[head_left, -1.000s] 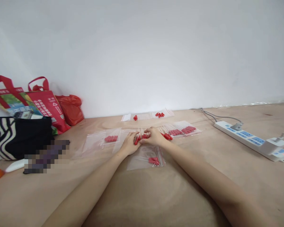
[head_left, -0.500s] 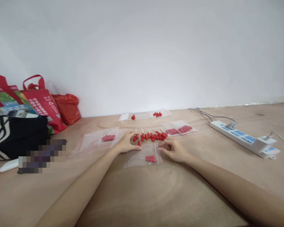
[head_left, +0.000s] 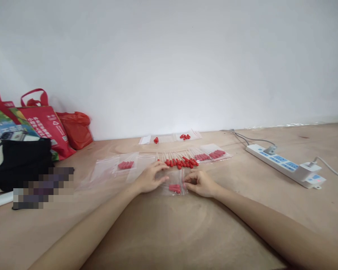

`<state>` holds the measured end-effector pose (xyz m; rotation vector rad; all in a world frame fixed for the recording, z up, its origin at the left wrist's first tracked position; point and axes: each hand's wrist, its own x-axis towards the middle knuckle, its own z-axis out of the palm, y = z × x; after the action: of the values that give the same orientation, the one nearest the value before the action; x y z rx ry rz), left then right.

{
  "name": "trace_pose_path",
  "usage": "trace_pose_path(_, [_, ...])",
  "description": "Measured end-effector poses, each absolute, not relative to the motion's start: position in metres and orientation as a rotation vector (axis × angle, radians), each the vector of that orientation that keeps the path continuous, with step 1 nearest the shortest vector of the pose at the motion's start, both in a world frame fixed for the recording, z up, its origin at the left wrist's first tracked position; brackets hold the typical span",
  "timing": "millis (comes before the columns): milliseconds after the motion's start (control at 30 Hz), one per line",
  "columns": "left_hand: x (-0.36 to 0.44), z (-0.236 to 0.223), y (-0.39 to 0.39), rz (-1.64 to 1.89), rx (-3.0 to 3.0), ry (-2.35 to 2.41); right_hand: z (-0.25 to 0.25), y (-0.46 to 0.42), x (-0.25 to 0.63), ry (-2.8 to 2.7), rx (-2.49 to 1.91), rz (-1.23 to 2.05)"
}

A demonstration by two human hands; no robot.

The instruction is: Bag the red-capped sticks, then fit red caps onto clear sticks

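Observation:
A small clear zip-lock bag [head_left: 166, 190] lies flat between my hands, with a few red-tipped sticks [head_left: 174, 188] inside. My left hand [head_left: 150, 179] is over the bag's left side, thumb and fingers apart, with nothing visible between them. At the bag's right zip edge my right hand [head_left: 202, 183] is closed, thumb and forefinger curled in on that edge. Just beyond the bag, loose sticks with red, drop-shaped tips [head_left: 179, 163] lie in a row, tips toward me. My left fingers partly cover the row's left end.
Filled clear bags lie to the left [head_left: 125, 165] and right [head_left: 210, 154]. Another bag with red pieces [head_left: 185, 137] is by the wall. A white power strip [head_left: 281, 163] with cables is at right. Red shopping bags [head_left: 46, 125] and a black cloth bag [head_left: 19, 163] stand at left.
My left hand has come slightly nearer, and the single red-tipped stick beside its fingers no longer shows apart from the row. My right fingers have drawn in to the bag's edge.

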<state>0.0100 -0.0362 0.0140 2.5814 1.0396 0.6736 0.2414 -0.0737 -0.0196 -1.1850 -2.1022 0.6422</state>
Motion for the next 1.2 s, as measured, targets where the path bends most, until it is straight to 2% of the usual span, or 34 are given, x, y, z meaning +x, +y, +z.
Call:
trace_pose_path(133, [0.002,0.005,-0.064,0.511,2.483,1.011,-0.018,-0.074,0.239,-2.155,-1.048,0.684])
trace_pose_path(367, [0.011,-0.004,-0.071,0.644,2.395,1.195,-0.009,-0.082,0.231,-2.2,-0.828,0.69])
trace_pose_path(767, [0.013,-0.011,-0.071,0.681,2.408,1.182,-0.011,-0.079,0.222,-2.185,-0.984,0.622])
trace_pose_path(1067, [0.011,0.005,-0.081,0.371,2.517,1.075,-0.005,-0.079,0.231,-2.239,-1.119,0.583])
trace_pose_path(1200, [0.011,0.008,-0.083,0.238,2.586,1.083,-0.008,-0.077,0.232,-2.12,-1.246,0.766])
